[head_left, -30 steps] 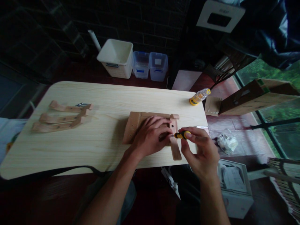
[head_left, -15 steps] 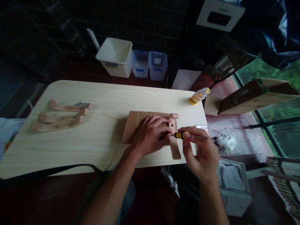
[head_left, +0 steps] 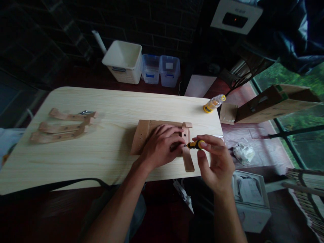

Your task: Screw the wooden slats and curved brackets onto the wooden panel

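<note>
My right hand (head_left: 217, 163) has its fingertips at the handle end of a small yellow-and-black screwdriver (head_left: 194, 144), with the thumb just below it. The screwdriver lies nearly level, its tip pointing left at a small screw on a curved wooden piece (head_left: 188, 160). My left hand (head_left: 163, 143) rests over a brown wooden panel assembly (head_left: 138, 137), thumb and fingers closed around the edge beside the screw tip. The palm hides the assembly's middle. A dark hole shows in the curved piece above the screwdriver.
Several curved wooden pieces (head_left: 60, 136) lie on the left of the table (head_left: 108, 158), with metal hardware (head_left: 86, 112) by them. A clear yellow-based container (head_left: 214, 103) stands at the back right corner. Plastic bins (head_left: 169, 72) and a cardboard box (head_left: 268, 103) are beyond the table.
The whole view has shifted slightly. My right thumb and fingers have moved a little about the screwdriver handle; the left hand stays in place on the wood.
</note>
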Demonstrator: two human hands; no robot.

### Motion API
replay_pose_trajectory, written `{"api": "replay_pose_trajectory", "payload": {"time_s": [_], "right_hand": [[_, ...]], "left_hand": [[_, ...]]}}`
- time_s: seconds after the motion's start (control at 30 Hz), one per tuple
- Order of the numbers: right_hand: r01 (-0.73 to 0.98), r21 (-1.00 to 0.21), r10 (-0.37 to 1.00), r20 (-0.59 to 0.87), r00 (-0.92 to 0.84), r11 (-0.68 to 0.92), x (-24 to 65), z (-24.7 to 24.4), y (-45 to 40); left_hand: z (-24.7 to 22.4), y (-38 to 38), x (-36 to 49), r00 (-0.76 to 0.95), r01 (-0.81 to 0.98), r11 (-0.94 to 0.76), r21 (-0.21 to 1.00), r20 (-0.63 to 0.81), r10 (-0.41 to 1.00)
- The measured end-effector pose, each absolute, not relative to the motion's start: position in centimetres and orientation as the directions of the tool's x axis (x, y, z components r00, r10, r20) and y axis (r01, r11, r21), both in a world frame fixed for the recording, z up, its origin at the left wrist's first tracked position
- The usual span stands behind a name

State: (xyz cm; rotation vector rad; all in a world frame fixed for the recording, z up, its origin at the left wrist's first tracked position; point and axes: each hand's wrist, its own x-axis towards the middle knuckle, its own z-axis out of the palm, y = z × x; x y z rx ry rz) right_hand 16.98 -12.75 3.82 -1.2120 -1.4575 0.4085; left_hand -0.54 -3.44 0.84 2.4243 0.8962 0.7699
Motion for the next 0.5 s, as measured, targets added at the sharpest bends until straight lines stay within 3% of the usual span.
{"api": "replay_pose_trajectory", "payload": {"time_s": [0.5], "right_hand": [[0.476,-0.781,0.833,0.530,0.160,0.405,16.76,4.18,-12.34]], "left_hand": [[0.88,-3.44,-0.45,0.638,0.448,-0.694,0.563,0.343,0.689]]}}
